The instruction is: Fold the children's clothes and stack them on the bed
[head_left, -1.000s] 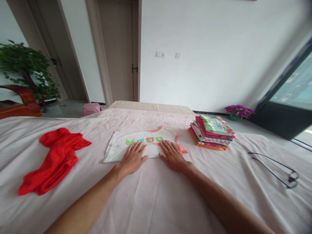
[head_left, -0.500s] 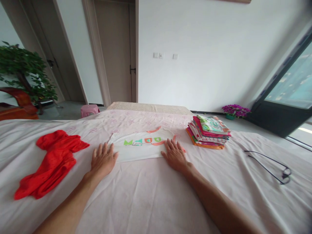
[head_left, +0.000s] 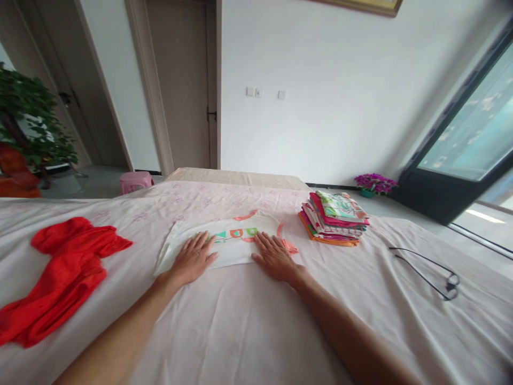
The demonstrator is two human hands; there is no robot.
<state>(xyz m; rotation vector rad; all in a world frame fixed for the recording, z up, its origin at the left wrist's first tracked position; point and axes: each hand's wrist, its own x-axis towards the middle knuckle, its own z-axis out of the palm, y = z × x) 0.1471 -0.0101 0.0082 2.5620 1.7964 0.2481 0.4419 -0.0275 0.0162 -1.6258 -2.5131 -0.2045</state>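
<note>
A white T-shirt point(head_left: 234, 254) with coloured printed letters and orange trim lies folded on the sheet-covered surface point(head_left: 236, 321) in front of me. Flat on its left part rests my left hand point(head_left: 194, 258), fingers stretched out over some of the print. My right hand point(head_left: 276, 255) lies palm down on the shirt's right part, fingers spread, close to an orange sleeve edge. Neither hand grips the cloth. To the left is a crumpled red garment point(head_left: 72, 267). A stack of folded clothes point(head_left: 334, 219), a green-patterned piece on top, stands right of the shirt.
Black-framed eyeglasses point(head_left: 435, 272) lie on the sheet at the right. Beyond the surface are a pink stool point(head_left: 136, 182), purple flowers point(head_left: 375, 183) in a green pot, a leafy plant point(head_left: 30, 117) and a wooden door point(head_left: 180, 85).
My left hand has moved right, onto the shirt's print. The folded-over strip of white cloth along the near edge now lies differently, with more of the shirt's left side showing. The view has shifted slightly.
</note>
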